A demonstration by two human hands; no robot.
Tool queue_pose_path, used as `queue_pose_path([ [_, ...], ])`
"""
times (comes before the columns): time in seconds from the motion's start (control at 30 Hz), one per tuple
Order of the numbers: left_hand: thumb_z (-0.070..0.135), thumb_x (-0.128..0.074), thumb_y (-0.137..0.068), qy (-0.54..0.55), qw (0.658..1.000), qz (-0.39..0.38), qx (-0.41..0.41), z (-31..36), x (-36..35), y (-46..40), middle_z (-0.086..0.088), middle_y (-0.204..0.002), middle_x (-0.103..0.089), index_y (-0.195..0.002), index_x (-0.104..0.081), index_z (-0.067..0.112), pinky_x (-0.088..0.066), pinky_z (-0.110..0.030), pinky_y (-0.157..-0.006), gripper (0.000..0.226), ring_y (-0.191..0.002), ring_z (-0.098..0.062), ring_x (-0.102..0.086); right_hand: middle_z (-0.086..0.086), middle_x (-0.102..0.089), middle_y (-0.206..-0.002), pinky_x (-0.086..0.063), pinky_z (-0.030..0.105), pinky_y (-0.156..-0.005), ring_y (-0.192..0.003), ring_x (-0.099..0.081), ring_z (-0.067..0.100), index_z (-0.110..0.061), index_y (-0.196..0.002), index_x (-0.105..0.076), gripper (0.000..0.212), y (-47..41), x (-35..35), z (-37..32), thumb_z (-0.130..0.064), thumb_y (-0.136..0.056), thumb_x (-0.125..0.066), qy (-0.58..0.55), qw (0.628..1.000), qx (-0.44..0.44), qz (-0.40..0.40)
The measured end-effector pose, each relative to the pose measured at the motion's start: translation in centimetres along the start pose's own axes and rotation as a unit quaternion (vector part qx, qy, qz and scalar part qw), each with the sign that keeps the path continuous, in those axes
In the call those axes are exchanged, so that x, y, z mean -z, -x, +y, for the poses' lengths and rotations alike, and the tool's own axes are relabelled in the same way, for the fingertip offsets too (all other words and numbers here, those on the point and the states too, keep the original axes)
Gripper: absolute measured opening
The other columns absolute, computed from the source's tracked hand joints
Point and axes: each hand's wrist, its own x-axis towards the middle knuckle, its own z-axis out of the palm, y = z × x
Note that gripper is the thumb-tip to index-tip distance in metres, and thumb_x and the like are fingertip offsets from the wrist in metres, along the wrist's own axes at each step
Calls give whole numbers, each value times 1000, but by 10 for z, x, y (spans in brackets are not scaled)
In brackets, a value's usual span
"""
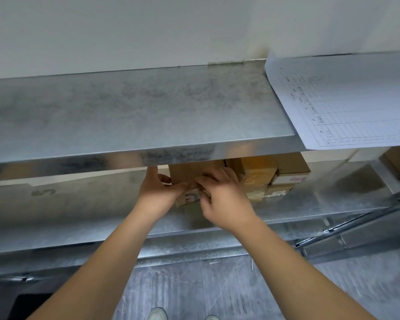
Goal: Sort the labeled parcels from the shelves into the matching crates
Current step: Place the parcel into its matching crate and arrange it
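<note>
Both hands were on it: left hand (158,189) and right hand (222,195) fingers curled around the parcel (188,175) on the middle shelf (79,204). Risk: tugging could topple the neighbouring boxes (268,174) just right.

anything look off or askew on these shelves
One thing: the printed sheet on the top shelf lies crooked and overhangs the front edge at the right, so it might slide off. Below, both the left hand and right hand are on a cardboard parcel; the neighbouring parcels look tidily stacked.
</note>
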Motion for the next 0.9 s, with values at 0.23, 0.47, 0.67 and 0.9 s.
queue_pose_path([
  [0.23,8,-91,-55,-42,999,-29,2,-42,33,34,-19,-102,-59,-147,-35,31,-55,-25,-55,110,-80,-23,-65,8,-37,-150,-45,33,-104,-131,-49,25,-36,-157,-24,90,0,9,-38,-41,-86,-78,-196,965,-173,-32],
  [0.47,20,-82,-61,22,1000,7,-1,-86,77,86,7,-120,-60,-109,-44,44,-59,-34,-72,65,-90,-16,-69,-1,-55,-139,-50,26,-88,-108,-63,17,-47,-158,-7,109,2,-8,-78,-30,-80,-82,-219,954,-134,-157],
  [0.67,46,-69,-89,104,988,110,2,-104,124,115,1,-103,-70,-105,-42,47,-53,-34,-71,32,-76,-10,-69,-14,-52,-115,-45,24,-91,-102,-55,2,-43,-114,-60,31,10,-29,-132,-35,-88,-74,-284,939,-72,-180],
  [0.9,12,-79,-78,55,983,176,-24,-135,201,166,-4,-102,-59,-126,-37,60,-56,-31,-80,79,-94,-17,-66,-6,-59,-89,-47,19,-72,-76,-56,2,-43,-112,-51,46,19,-56,-215,-28,-81,-82,-343,918,-43,-194],
])
